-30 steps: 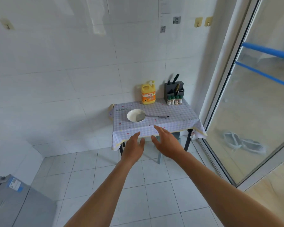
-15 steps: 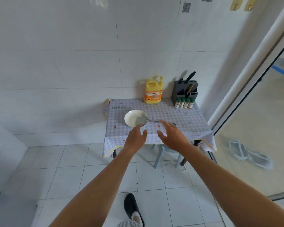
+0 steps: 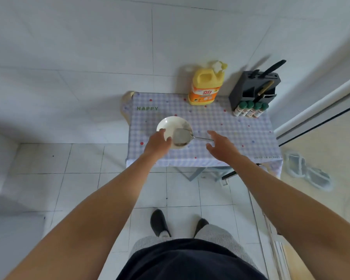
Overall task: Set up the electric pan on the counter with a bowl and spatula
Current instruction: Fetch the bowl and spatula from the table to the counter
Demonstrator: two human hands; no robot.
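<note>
Surroundings: we see a yellow detergent jug (image 3: 206, 85) and a knife block (image 3: 254, 87) at the table's (image 3: 240, 134) back edge, well clear of the hands.
Spatula (image 3: 187, 136): its blade lies in the white bowl (image 3: 173, 126) on the table, and its handle points right.
Hands: our left hand (image 3: 159, 141) is spread at the bowl's rim; our right hand (image 3: 220, 145) is open over the handle.

Both bare forearms stretch forward and away from the body, converging slightly as they go. The left hand (image 3: 157, 142) is seen from the back, wrist straight, its fingers loosely curled and spread a little, with the thumb out to the right; whether the fingertips touch anything beneath them cannot be told. The right hand (image 3: 220, 147) is likewise seen from the back, held open with the fingers fanned and slightly bent, the thumb pointing left toward the other hand, nothing in its grasp. The two hands are near each other but apart. Below, the person's two dark-shod feet stand side by side.
</note>
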